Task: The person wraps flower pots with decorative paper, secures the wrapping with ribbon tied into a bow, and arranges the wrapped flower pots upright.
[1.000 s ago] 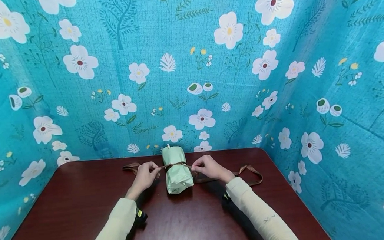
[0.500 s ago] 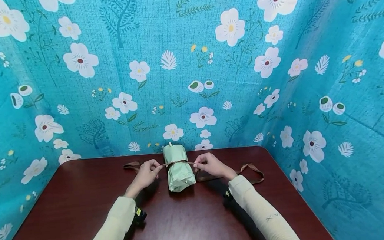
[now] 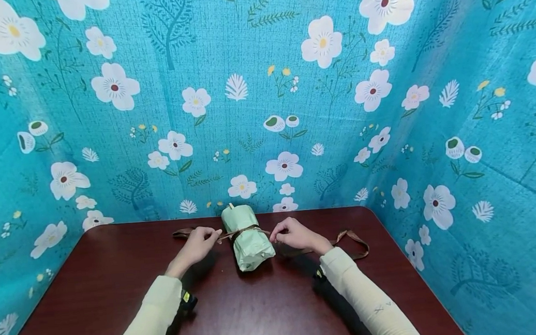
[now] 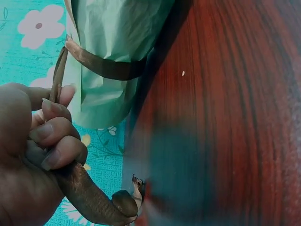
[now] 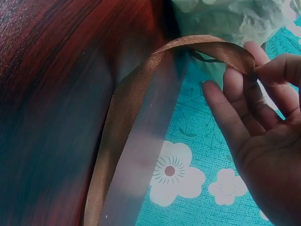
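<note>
A pale green paper-wrapped package [image 3: 251, 252] lies lengthwise near the table's far edge, its near end crumpled. Round its middle runs a brown ribbon [image 4: 108, 69]. On the left side my left hand [image 3: 195, 246] pinches one part of that ribbon between thumb and fingers, and a loose tail hangs below the curled fingers in the left wrist view. To the package's right, my right hand [image 3: 297, 235] pinches another stretch of the ribbon [image 5: 127, 108] at the fingertips. Its long tail trails down over the table. The underside of the package is hidden.
The dark red-brown wooden table [image 3: 241, 314] ends at a blue floral cloth [image 3: 246, 117] hanging behind and on both sides. The ribbon's right tail [image 3: 354, 239] loops on the tabletop by the right forearm.
The package has turned a little, its far end swinging left and its near end right. My left hand has shifted slightly left with the ribbon; the right hand has barely moved.
</note>
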`<state>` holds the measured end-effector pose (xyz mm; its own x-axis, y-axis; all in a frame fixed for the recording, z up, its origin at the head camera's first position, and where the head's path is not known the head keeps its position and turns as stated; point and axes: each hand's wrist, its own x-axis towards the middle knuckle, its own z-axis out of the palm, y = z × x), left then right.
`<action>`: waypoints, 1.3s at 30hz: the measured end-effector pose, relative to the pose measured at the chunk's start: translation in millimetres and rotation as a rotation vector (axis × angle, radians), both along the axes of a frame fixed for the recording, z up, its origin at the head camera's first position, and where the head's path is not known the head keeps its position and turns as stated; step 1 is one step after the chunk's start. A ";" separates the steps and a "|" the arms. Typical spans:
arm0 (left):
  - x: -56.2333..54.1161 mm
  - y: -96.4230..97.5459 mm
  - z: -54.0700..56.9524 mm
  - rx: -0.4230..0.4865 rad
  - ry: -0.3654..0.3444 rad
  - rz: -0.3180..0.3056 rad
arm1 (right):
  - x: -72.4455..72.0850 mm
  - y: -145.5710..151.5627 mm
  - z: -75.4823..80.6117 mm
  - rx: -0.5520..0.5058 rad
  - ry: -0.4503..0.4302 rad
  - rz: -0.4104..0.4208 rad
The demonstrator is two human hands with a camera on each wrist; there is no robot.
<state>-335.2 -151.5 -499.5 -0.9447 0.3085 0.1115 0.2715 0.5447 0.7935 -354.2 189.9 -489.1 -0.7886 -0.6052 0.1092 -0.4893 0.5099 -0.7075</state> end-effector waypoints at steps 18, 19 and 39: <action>2.7 -0.1 39.8 0.234 -0.090 -0.189 | 2.9 -5.4 11.9 -0.017 0.031 0.037; 2.5 1.2 42.5 0.270 -0.083 -0.192 | 3.1 -6.0 12.6 -0.033 0.031 0.039; 4.4 38.3 52.0 0.469 0.044 -0.083 | 12.9 -21.6 19.5 0.083 0.009 0.107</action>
